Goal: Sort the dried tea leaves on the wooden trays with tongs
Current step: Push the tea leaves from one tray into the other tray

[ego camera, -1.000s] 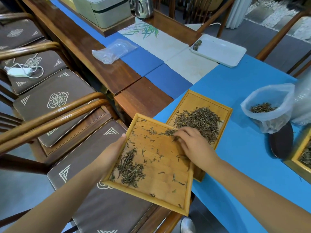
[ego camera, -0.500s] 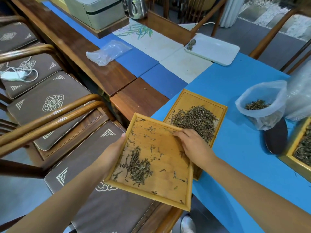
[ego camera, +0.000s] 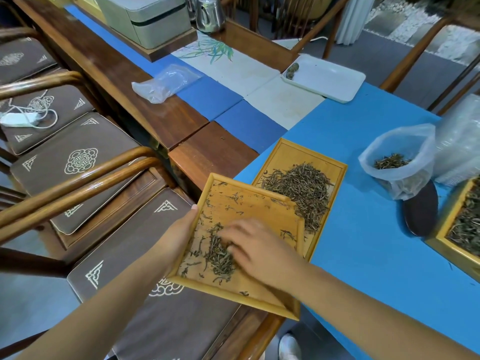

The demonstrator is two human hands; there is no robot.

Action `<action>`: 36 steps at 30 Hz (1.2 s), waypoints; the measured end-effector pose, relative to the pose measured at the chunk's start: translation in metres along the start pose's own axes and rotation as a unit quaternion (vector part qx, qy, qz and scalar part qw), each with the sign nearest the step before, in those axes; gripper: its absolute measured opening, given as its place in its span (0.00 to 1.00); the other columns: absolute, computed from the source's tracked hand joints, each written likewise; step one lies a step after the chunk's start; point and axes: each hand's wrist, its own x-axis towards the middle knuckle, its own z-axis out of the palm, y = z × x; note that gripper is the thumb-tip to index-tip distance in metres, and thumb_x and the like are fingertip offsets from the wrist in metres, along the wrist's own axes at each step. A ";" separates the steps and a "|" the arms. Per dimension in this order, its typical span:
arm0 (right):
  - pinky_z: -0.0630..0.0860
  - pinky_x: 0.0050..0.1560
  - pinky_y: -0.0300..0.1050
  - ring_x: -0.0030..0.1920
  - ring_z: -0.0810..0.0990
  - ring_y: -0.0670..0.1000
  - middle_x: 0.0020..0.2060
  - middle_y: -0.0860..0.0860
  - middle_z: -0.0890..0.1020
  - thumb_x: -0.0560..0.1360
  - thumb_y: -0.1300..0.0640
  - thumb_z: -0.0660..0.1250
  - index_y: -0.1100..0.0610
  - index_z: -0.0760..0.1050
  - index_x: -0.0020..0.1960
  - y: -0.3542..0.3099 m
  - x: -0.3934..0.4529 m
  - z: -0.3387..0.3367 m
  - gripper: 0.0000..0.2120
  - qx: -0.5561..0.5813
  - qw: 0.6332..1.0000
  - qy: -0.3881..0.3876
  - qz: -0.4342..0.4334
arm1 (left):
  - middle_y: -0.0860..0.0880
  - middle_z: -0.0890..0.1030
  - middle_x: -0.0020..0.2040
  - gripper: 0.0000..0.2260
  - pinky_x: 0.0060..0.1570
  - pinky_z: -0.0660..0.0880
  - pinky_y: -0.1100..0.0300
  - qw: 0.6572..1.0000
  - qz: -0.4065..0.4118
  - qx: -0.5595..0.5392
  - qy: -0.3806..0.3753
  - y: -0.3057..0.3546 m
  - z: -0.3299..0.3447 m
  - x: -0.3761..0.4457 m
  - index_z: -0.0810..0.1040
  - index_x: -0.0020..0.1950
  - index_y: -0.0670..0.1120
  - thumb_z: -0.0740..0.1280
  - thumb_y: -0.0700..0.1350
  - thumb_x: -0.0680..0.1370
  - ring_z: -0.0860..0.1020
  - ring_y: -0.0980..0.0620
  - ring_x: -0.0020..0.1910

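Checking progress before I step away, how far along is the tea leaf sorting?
Partly done. A large heap already lies on the far wooden tray. In hand: the left hand holds the near tray while the right hand works its small leaf pile. Left: that pile and scattered leaves. No tongs visible.

Three wooden trays (ego camera: 259, 201) (ego camera: 335, 167) (ego camera: 441, 245) of tea leaves, one white tray (ego camera: 335, 81), two plastic bags (ego camera: 405, 141) (ego camera: 161, 84), two hands (ego camera: 179, 235) (ego camera: 259, 250).

Even, soft indoor light, source perhaps upper right beyond fingers (ego camera: 228, 233). Weak shadows. Right hand (ego camera: 259, 252) motion-blurred. Wide-angle bending at edges; mild glare on kettle (ego camera: 209, 13).
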 end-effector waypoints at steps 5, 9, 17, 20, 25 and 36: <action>0.66 0.65 0.53 0.67 0.65 0.54 0.67 0.52 0.70 0.78 0.60 0.59 0.52 0.67 0.67 -0.022 0.001 0.022 0.19 -0.010 0.996 -0.053 -0.071 | 0.42 0.85 0.48 0.29 0.51 0.78 0.49 1.000 -0.011 0.007 -0.014 0.003 0.000 -0.003 0.82 0.54 0.44 0.51 0.64 0.78 0.84 0.43 0.47; 0.64 0.68 0.49 0.67 0.66 0.53 0.67 0.51 0.70 0.77 0.62 0.59 0.52 0.66 0.69 -0.012 -0.002 0.024 0.21 -0.013 0.999 -0.016 -0.041 | 0.42 0.85 0.50 0.29 0.58 0.76 0.45 1.000 -0.010 0.008 -0.011 0.004 -0.001 -0.004 0.81 0.56 0.44 0.50 0.64 0.79 0.83 0.42 0.50; 0.64 0.69 0.47 0.67 0.67 0.52 0.66 0.52 0.72 0.76 0.65 0.61 0.53 0.66 0.69 0.025 -0.007 0.013 0.23 -0.053 0.998 0.017 0.004 | 0.38 0.77 0.64 0.30 0.62 0.73 0.44 1.000 -0.005 0.016 0.026 0.000 -0.002 -0.006 0.72 0.67 0.41 0.52 0.62 0.79 0.76 0.38 0.62; 0.66 0.67 0.48 0.66 0.68 0.53 0.65 0.53 0.73 0.75 0.67 0.61 0.54 0.67 0.68 0.040 -0.012 0.012 0.23 -0.055 0.998 0.031 0.031 | 0.38 0.77 0.63 0.30 0.60 0.74 0.46 1.000 -0.011 0.009 0.022 -0.002 -0.005 -0.006 0.72 0.67 0.41 0.52 0.63 0.79 0.76 0.39 0.61; 0.66 0.67 0.48 0.65 0.69 0.54 0.64 0.53 0.73 0.75 0.66 0.60 0.55 0.68 0.68 0.061 -0.018 0.009 0.22 -0.070 0.993 0.043 0.079 | 0.39 0.78 0.62 0.30 0.56 0.76 0.48 1.000 -0.012 -0.001 0.027 -0.008 -0.015 -0.002 0.73 0.66 0.42 0.54 0.64 0.77 0.78 0.40 0.59; 0.68 0.64 0.46 0.64 0.68 0.53 0.63 0.52 0.73 0.79 0.62 0.55 0.56 0.68 0.67 0.095 -0.024 -0.004 0.17 -0.066 0.984 0.038 0.158 | 0.42 0.80 0.60 0.33 0.58 0.76 0.44 0.999 -0.016 0.017 0.040 -0.011 -0.031 -0.001 0.75 0.65 0.46 0.57 0.69 0.73 0.80 0.41 0.57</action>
